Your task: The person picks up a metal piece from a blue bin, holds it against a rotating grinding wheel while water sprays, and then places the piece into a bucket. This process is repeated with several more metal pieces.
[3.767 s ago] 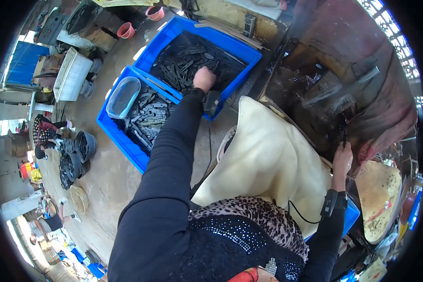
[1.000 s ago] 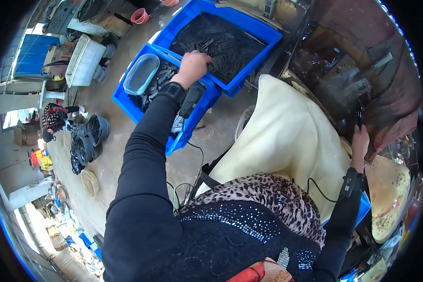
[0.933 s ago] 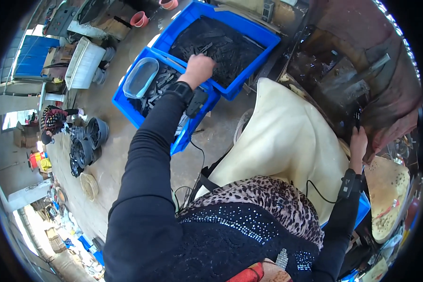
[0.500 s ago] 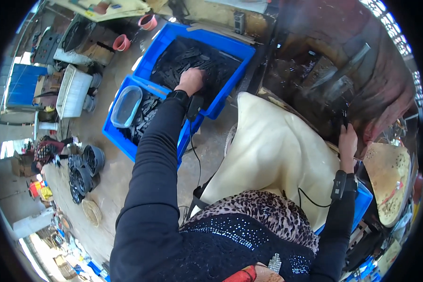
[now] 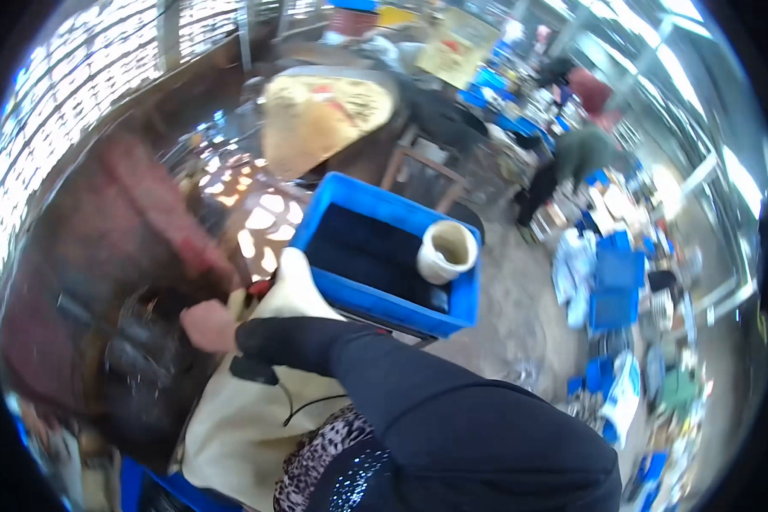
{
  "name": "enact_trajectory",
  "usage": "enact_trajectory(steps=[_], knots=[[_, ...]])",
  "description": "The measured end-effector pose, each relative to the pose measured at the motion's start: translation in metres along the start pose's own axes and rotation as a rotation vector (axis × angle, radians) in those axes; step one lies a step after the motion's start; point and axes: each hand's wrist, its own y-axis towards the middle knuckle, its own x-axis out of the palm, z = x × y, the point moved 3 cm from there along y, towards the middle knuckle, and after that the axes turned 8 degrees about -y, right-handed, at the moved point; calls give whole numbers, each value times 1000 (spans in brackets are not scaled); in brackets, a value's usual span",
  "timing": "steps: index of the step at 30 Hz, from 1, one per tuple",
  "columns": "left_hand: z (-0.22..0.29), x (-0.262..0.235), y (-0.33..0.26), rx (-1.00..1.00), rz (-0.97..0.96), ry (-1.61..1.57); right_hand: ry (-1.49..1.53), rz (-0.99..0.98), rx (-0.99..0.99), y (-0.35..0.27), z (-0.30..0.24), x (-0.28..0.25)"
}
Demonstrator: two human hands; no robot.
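My right hand (image 5: 212, 328) reaches to the left, blurred, over the dark, wet-looking workplace (image 5: 141, 350) of a machine under a reddish cover. Its fingers look curled closed, but what they hold, if anything, is hidden by the blur. A dark sleeve and a black wrist device (image 5: 253, 370) with a cable lie behind the hand. A cream sheet (image 5: 239, 435) covers my lap just below it. My left hand is out of the picture.
Right of my arm stands a blue bin (image 5: 465, 317) with black contents and a white tub (image 5: 438, 266). Beyond it are a pale padded board (image 5: 324, 119) and a small wooden frame (image 5: 444, 198). Another blue bin (image 5: 132, 486) shows at lower left. People work farther back among blue crates (image 5: 614, 294).
The view has swung far to the right, so my left hand and the bin of dark pieces it was in have left the picture. My right hand stays by the machine.
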Motion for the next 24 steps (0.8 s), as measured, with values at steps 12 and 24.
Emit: enact_trajectory(steps=[12, 24], knots=[[29, 198, -155, 605, 231, 2369, 44, -59, 154, 1, 19, 0], [-20, 105, -101, 1198, -24, 3189, 125, 83, 154, -4, 17, -17]])
